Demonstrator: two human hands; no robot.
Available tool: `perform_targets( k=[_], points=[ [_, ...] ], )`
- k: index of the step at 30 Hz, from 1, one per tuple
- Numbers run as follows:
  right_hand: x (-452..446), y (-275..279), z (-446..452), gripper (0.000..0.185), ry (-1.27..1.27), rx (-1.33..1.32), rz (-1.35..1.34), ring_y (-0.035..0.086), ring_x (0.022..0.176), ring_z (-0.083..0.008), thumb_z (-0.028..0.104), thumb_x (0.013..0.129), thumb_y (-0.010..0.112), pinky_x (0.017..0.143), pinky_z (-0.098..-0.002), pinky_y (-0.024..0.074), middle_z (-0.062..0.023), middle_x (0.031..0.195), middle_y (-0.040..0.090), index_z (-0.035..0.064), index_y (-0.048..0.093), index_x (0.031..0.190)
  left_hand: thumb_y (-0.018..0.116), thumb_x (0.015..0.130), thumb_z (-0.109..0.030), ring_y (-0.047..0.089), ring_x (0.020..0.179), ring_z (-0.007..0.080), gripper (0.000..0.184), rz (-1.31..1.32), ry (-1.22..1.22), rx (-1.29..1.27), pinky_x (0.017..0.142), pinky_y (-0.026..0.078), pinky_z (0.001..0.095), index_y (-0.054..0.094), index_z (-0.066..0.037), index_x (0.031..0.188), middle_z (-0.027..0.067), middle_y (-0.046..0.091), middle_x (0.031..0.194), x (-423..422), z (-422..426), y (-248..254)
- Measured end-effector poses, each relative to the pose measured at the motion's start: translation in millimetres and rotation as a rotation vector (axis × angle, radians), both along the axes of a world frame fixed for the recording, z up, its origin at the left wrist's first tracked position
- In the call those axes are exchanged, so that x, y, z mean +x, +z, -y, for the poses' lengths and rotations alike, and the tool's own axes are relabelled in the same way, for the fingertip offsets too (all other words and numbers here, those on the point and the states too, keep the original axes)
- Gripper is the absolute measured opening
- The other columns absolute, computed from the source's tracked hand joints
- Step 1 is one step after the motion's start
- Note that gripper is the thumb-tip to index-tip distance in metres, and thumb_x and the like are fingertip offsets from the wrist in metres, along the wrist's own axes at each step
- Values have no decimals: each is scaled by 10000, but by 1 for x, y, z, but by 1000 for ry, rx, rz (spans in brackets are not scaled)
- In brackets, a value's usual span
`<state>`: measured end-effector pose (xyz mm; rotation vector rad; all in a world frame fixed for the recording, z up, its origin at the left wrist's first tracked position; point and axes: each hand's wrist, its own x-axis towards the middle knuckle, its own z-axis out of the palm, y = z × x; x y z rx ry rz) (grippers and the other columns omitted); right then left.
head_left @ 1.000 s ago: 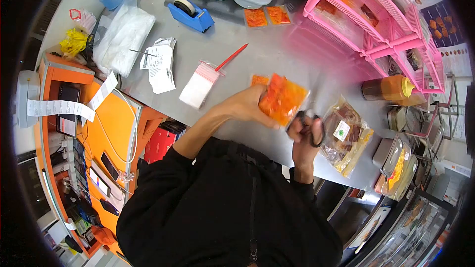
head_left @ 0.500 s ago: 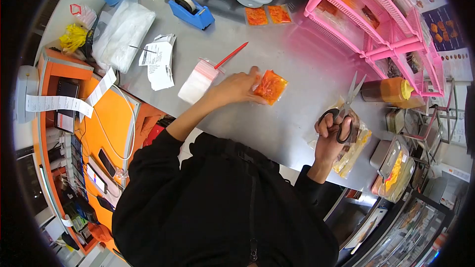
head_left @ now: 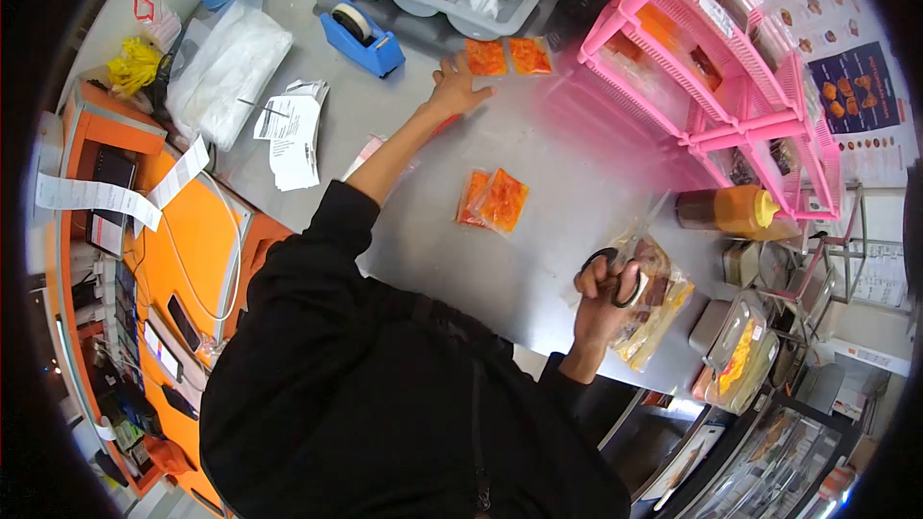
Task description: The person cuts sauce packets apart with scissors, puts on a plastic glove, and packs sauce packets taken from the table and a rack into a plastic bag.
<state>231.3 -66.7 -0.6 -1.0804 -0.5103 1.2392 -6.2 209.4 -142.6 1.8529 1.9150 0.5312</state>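
left hand (head_left: 456, 92) at 2 orange packets (head_left: 486, 57) near counter (head_left: 548, 144) far edge, fingers spread, contact unclear, forearm (head_left: 399, 154) partly blocking red pen (head_left: 447, 122), 2 overlapping packets (head_left: 506, 201) mid-counter, right hand (head_left: 604, 300) holding scissors (head_left: 605, 254) over meat bag (head_left: 661, 292)

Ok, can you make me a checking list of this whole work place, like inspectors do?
Surface: shiny metal counter, bare in the middle-right.
Things in use: two overlapping orange packets mid-counter; two more packets side by side near the grey tray; scissors over a clear bag.
Clutter: blue tape dispenser, papers, stuffed white bag.
Grip: left hand spread beside the two upper packets, touch unclear; right hand holds the scissors.
Cables: white one across the orange desk; on the metal counter, nothing seen.
Surroundings: pink racks, yellow-capped bottle, wall pictures.
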Motion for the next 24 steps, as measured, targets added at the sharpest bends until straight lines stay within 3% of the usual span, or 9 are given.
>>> perform_targets(
  k=[2, 5, 9, 11, 14, 17, 20, 24],
  points=[
    [-3, 0, -1, 347, 33, 6, 23, 334, 500, -101, 477, 916, 500, 506, -254, 271, -10, 695, 442, 153, 459, 798, 754, 701, -428, 366, 1225, 433, 992, 200, 224, -45, 951, 408, 482, 172, 45, 1351, 322, 291, 1329, 13, -29, -11],
    [-6, 1, -4, 341, 97, 18, 4, 335, 508, -96, 456, 936, 479, 504, -247, 265, -3, 691, 436, 150, 442, 789, 810, 653, -314, 471, 1149, 360, 1031, 649, 477, -143, 875, 470, 433, 141, 58, 1344, 279, 376, 1287, 26, -46, 3],
    [-8, -2, -8, 357, 108, -15, 5, 336, 514, -92, 459, 937, 478, 507, -245, 262, 0, 691, 425, 147, 444, 766, 807, 656, -209, 617, 900, 275, 800, 953, 508, -390, 712, 533, 375, 353, 87, 1244, 215, 560, 1106, 16, -77, -23],
    [-9, -2, -10, 381, 106, -33, 1, 338, 516, -93, 474, 931, 480, 507, -246, 265, 1, 691, 422, 136, 446, 758, 792, 672, -187, 651, 773, 252, 644, 966, 378, -365, 637, 545, 348, 473, 90, 1158, 185, 625, 997, 11, -72, -22],
    [-15, 1, -16, 437, 121, -56, 29, 332, 524, -90, 510, 923, 467, 517, -245, 262, 7, 671, 395, 115, 438, 739, 733, 729, -137, 662, 747, 255, 394, 1035, 386, -266, 636, 551, 364, 576, 73, 1024, 182, 649, 951, 19, -69, -24],
    [-19, 0, -19, 481, 144, -76, 28, 321, 527, -86, 538, 919, 445, 524, -242, 253, 13, 649, 362, 103, 427, 716, 639, 804, -122, 662, 814, 249, 369, 1202, 436, -265, 655, 562, 394, 532, 64, 1104, 174, 638, 1009, 24, -69, -22],
    [-24, 3, -20, 504, 200, -68, 66, 299, 517, -83, 551, 918, 427, 525, -245, 246, 20, 615, 326, 96, 418, 702, 506, 877, -157, 657, 891, 265, 368, 1352, 375, -336, 755, 559, 444, 473, 51, 1180, 173, 617, 1079, 26, -46, 16],
    [-23, -3, -14, 508, 288, -72, 104, 282, 510, -79, 552, 921, 419, 518, -244, 234, 26, 598, 306, 99, 407, 692, 396, 913, -212, 569, 1098, 300, 420, 1680, 99, -332, 929, 474, 499, 407, 20, 1264, 175, 534, 1228, 23, -5, 53]
  ],
)
